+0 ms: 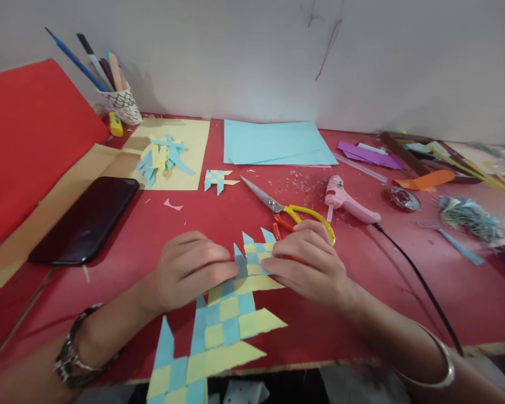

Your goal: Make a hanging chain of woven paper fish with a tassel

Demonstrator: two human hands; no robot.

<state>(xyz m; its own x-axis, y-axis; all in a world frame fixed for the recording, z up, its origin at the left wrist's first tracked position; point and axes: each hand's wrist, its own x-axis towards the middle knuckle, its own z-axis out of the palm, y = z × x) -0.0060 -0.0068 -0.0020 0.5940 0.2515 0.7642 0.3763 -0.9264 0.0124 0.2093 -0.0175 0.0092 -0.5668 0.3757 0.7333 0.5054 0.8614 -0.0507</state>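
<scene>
- Head view: the left hand (193, 272) pinches the left side of the woven paper (229, 314); the right hand (309, 264) grips its right.
- The woven paper crosses the red table's (311, 336) near edge.
- Scissors (278, 207) lie just beyond the right hand.

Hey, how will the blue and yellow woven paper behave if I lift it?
The woven paper will probably feel light, being thin strips. It may sag, since your left hand and right hand are only at its far end. The pointed strip ends stick out at the sides, so they could bend easily.
</scene>
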